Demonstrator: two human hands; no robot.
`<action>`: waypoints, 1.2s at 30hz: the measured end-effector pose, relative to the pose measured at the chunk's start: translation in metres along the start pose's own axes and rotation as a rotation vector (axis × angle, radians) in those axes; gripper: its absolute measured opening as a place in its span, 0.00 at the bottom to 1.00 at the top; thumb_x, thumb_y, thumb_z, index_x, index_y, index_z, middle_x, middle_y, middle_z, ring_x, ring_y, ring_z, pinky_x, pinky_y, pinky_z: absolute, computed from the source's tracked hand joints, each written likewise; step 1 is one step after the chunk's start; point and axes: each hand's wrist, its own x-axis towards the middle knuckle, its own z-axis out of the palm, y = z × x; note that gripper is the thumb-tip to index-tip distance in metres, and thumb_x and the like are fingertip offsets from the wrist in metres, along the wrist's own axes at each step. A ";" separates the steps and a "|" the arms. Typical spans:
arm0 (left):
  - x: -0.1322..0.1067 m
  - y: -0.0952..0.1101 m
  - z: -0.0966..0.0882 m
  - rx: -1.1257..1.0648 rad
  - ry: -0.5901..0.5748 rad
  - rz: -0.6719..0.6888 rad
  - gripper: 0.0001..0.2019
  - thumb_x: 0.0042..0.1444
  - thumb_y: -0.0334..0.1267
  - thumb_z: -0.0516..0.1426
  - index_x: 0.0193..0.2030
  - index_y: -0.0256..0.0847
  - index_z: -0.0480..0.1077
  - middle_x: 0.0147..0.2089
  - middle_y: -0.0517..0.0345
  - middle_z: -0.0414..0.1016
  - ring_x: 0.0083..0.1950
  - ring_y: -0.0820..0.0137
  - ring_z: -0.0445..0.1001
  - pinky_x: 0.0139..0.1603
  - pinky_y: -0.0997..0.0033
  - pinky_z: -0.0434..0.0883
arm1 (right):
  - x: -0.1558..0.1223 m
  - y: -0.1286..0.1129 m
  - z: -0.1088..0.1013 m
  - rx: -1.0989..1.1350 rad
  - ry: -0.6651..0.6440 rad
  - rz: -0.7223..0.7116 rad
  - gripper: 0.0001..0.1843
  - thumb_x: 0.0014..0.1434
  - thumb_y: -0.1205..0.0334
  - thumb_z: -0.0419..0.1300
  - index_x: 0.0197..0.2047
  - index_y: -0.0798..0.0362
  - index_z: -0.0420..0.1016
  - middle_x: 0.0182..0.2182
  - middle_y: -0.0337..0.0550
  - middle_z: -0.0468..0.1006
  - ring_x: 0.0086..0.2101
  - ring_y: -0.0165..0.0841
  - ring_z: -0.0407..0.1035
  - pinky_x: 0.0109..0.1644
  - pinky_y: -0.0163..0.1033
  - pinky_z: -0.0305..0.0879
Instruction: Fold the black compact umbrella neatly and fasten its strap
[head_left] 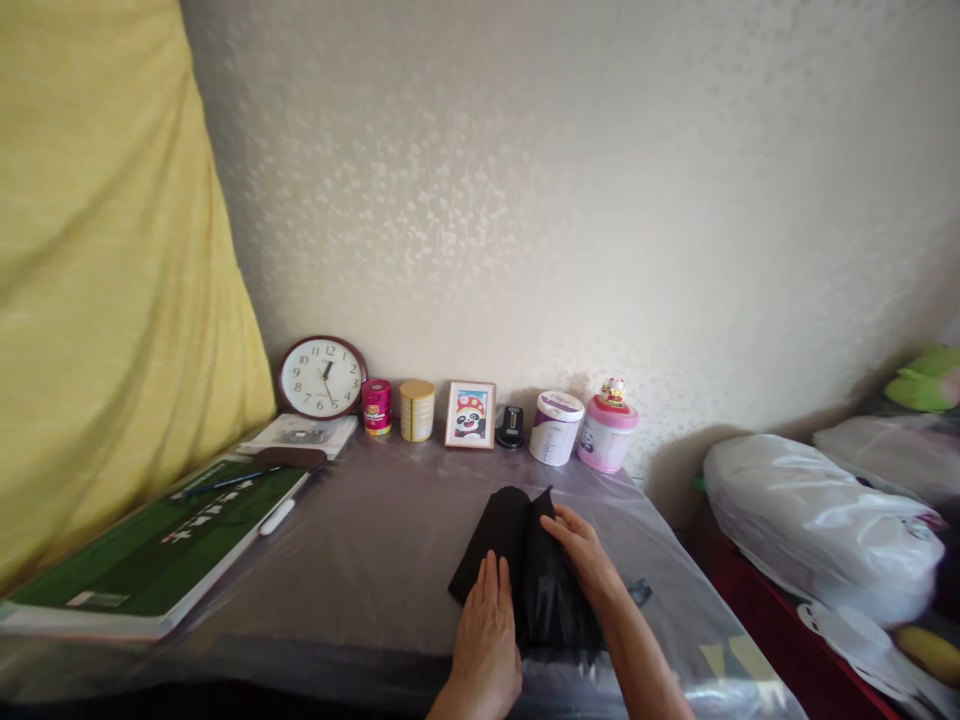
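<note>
A black folded bundle (491,535) lies near the front of the table, with a shinier black plastic sheet, perhaps a bag (551,595), along its right side. My left hand (487,625) rests flat on the bundle's near end, its fingers straight and side by side. With thumb and fingers, my right hand (581,550) grips the raised right edge of the black plastic. Part of the plastic is hidden behind my right hand and forearm. A small dark scrap (640,592) lies just right of my right wrist.
Along the wall stand a clock (322,378), a pink tin (376,407), a yellow-lidded can (417,411), a panda picture frame (470,415), a small black device (511,427), a white tub (556,430) and a pink tub (606,437). A green book (165,550) lies left; white bags (817,520) sit right.
</note>
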 end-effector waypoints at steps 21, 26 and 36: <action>-0.006 -0.006 -0.031 -0.015 -0.095 -0.039 0.26 0.51 0.38 0.50 0.57 0.33 0.59 0.58 0.44 0.63 0.59 0.58 0.60 0.60 0.60 0.58 | 0.052 0.046 0.047 -0.549 -0.035 -0.018 0.19 0.47 0.62 0.61 0.44 0.59 0.71 0.17 0.29 0.62 0.22 0.26 0.60 0.27 0.32 0.56; -0.008 0.010 -0.064 0.029 0.080 -0.026 0.16 0.58 0.33 0.40 0.38 0.41 0.68 0.41 0.53 0.70 0.44 0.65 0.69 0.47 0.63 0.66 | 0.052 0.043 0.047 -0.615 -0.076 -0.058 0.19 0.49 0.61 0.60 0.44 0.60 0.71 0.15 0.28 0.62 0.19 0.24 0.57 0.23 0.31 0.52; 0.012 0.006 -0.022 -0.027 0.112 0.103 0.22 0.56 0.39 0.47 0.58 0.42 0.59 0.61 0.53 0.60 0.62 0.58 0.56 0.62 0.55 0.58 | 0.042 0.036 0.055 -0.637 -0.356 -0.087 0.14 0.52 0.62 0.54 0.41 0.55 0.74 0.27 0.40 0.80 0.27 0.30 0.70 0.31 0.33 0.64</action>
